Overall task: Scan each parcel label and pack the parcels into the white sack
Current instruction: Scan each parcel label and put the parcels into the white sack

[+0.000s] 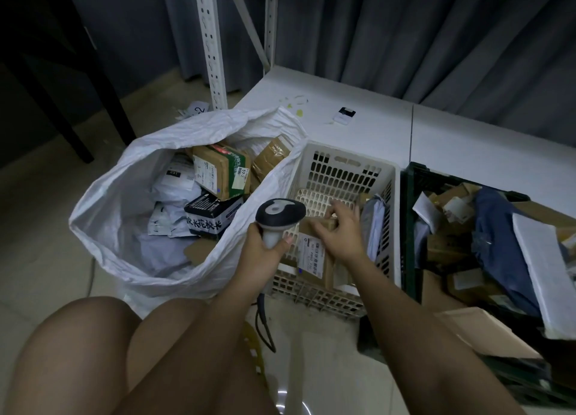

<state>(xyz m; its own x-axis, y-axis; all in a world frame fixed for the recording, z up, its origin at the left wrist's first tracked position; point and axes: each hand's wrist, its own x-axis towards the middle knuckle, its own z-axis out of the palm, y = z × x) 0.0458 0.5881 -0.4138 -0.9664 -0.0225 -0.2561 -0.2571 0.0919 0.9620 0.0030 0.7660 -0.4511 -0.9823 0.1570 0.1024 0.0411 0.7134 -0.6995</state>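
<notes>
From the head view I see my left hand (265,243) wrapped around the grip of the barcode scanner (280,218), fingers (286,239) curled tight on the handle, the scanner's head tipped toward the white basket (343,171). I judge it is held there so the beam can reach a label without the hand having to travel. Its cable (263,327) hangs down to the floor between my knees.

My right hand (338,227) reaches down into the basket, wrist bent, palm down, fingers curled over the top edge of a small brown parcel (314,259) that lies against the basket's near wall. The parcel's white label (310,255) faces up, just right of the scanner head, which looks like the reason for the hold: steadying or lifting it to present the label. The hand is slightly blurred, so I cannot tell how firm the grip is.

The white sack (124,196) stands open on the floor, touching the basket's left wall, already holding several boxes and mailers, among them a taped carton (221,173). A dark crate (414,202) of further parcels stands at the basket's right wall. Behind both, a white surface (467,134) carries a small device (344,115) near its back edge.
</notes>
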